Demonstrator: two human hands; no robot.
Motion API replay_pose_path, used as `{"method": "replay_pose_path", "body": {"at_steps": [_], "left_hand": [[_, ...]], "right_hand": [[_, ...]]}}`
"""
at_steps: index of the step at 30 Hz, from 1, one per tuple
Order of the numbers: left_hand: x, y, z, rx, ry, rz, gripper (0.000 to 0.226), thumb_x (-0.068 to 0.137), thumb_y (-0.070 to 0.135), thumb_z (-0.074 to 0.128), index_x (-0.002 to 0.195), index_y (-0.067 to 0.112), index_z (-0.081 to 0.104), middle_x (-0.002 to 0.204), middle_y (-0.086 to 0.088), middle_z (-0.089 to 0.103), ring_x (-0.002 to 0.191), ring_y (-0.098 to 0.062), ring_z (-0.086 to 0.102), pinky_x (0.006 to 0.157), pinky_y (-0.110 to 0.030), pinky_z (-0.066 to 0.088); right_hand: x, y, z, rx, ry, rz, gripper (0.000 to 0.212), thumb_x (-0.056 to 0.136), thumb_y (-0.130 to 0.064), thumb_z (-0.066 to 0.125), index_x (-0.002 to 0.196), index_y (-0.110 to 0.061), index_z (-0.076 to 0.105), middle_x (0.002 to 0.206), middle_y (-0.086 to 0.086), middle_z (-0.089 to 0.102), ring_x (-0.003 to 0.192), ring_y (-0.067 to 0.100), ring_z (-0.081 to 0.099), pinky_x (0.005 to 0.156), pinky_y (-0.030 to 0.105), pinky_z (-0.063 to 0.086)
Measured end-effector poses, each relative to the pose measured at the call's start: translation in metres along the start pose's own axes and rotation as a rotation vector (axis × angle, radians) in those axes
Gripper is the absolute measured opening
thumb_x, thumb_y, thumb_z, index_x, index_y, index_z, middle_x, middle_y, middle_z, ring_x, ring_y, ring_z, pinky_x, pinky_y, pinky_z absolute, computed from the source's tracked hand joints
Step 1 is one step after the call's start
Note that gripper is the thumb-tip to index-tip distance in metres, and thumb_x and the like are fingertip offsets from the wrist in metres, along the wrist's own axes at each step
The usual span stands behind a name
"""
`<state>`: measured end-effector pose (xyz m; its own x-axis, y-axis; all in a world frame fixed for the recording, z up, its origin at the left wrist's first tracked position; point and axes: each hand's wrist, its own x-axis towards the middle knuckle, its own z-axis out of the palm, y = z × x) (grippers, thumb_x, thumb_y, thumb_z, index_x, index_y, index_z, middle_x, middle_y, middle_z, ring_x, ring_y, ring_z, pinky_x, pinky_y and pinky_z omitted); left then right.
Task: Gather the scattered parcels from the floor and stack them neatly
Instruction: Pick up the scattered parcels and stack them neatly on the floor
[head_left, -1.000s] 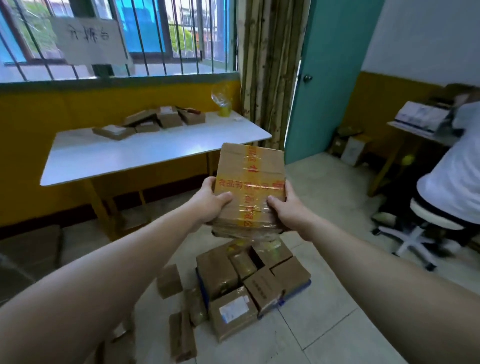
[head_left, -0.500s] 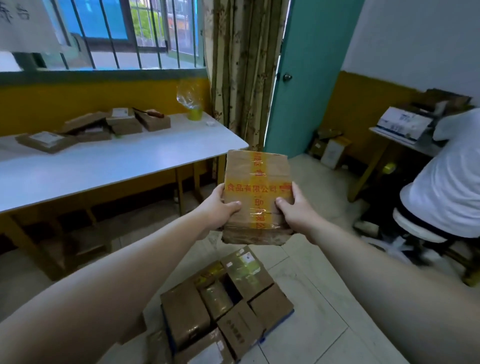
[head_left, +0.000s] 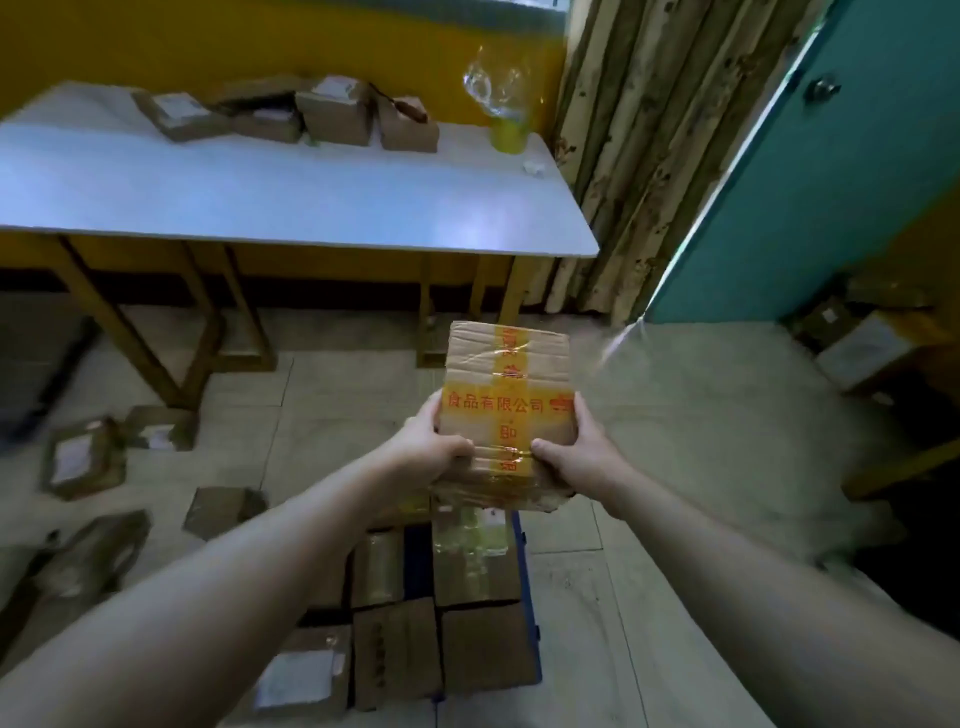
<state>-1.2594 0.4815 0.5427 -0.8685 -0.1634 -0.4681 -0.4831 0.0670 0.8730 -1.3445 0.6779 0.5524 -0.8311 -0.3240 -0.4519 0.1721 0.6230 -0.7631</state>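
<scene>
I hold a brown cardboard parcel (head_left: 506, 384) crossed with yellow tape and red print, out in front of me above the floor. My left hand (head_left: 431, 452) grips its left near edge, thumb on top. My right hand (head_left: 576, 452) grips its right near edge the same way. Directly below it, a group of brown parcels (head_left: 441, 639) lies packed side by side on a blue base on the floor. Several loose parcels (head_left: 83, 457) lie scattered on the tiles to the left.
A white table (head_left: 291, 208) on yellow legs stands ahead, with several parcels (head_left: 337, 111) and a yellow cup (head_left: 509, 136) at its back edge. A curtain and a teal door (head_left: 810, 197) are to the right. Boxes (head_left: 862, 348) sit by the right wall.
My view has tilted down and turned left; the seated person at the right is out of view. The held parcel has come lower, over the packed group. Both hands keep their hold.
</scene>
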Motion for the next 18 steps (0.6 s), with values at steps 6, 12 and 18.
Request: {"method": "replay_pose_path", "body": {"at_steps": [6, 12, 18], "left_hand": [[0.078, -0.081, 0.055, 0.002, 0.080, -0.185, 0.072, 0.087, 0.014, 0.064, 0.145, 0.035, 0.024, 0.110, 0.007, 0.058, 0.101, -0.013, 0.059, 0.069, -0.025, 0.054], [0.156, -0.194, 0.100, 0.084, 0.122, -0.312, 0.079, 0.087, 0.012, 0.064, 0.146, 0.038, 0.019, 0.108, 0.011, 0.057, 0.083, -0.005, 0.058, 0.045, -0.012, 0.046], [0.208, -0.296, 0.136, 0.067, 0.180, -0.406, 0.075, 0.089, 0.008, 0.062, 0.146, 0.036, 0.022, 0.114, 0.004, 0.056, 0.088, -0.013, 0.061, 0.068, -0.032, 0.057]], "right_hand": [[0.082, 0.104, 0.017, 0.010, -0.072, 0.038, 0.073, 0.088, -0.025, 0.068, 0.144, -0.039, 0.023, 0.135, -0.002, 0.049, 0.120, 0.022, 0.052, 0.091, 0.046, 0.052], [0.152, 0.221, 0.063, -0.004, -0.083, 0.121, 0.070, 0.089, -0.016, 0.065, 0.143, -0.034, 0.024, 0.130, -0.001, 0.051, 0.120, 0.024, 0.053, 0.094, 0.046, 0.050], [0.205, 0.317, 0.109, -0.025, -0.142, 0.163, 0.073, 0.089, -0.014, 0.066, 0.147, -0.027, 0.022, 0.126, -0.002, 0.052, 0.117, 0.022, 0.053, 0.096, 0.038, 0.048]]}}
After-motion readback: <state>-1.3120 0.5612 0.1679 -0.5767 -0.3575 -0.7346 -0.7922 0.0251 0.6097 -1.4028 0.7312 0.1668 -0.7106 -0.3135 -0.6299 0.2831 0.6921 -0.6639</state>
